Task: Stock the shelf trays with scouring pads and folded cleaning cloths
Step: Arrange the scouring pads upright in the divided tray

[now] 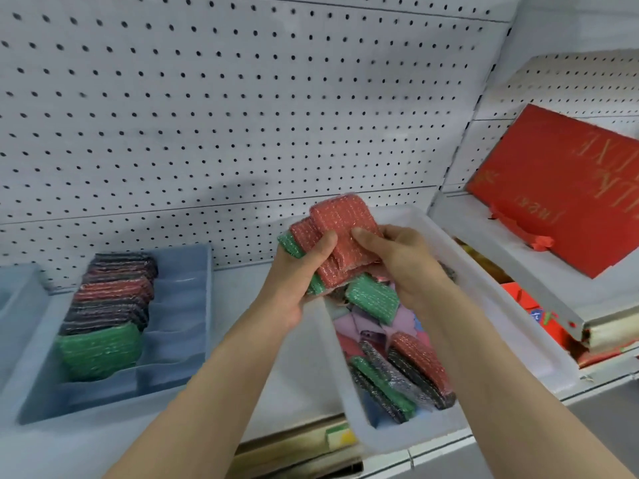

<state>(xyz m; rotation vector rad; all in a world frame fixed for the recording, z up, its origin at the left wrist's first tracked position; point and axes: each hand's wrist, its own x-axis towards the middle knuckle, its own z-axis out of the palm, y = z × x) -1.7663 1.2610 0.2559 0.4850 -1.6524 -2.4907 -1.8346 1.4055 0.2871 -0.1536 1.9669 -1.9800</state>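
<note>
While both hands work at centre frame, a small fan of scouring pads (337,236) is being gathered above the clear bin (501,305). The left hand (301,278) grips the lower edge of the bunch, thumb over a red pad and a green one tucked behind; the right hand (397,261) pinches the front red pad with its thumb on top. More pads (397,371), red, green and dark, lie loose in the bin at lower centre over what look like folded cloths (363,323) in purple and pink. At lower left, the blue tray (193,305) already has one column filled with a row of upright pads (110,305), while the column beside it holds nothing visible. The step in hand seems to be squaring a handful before shelving. Next, the bunch likely needs carrying left and setting on edge in the tray, kept tight so it does not splay.
</note>
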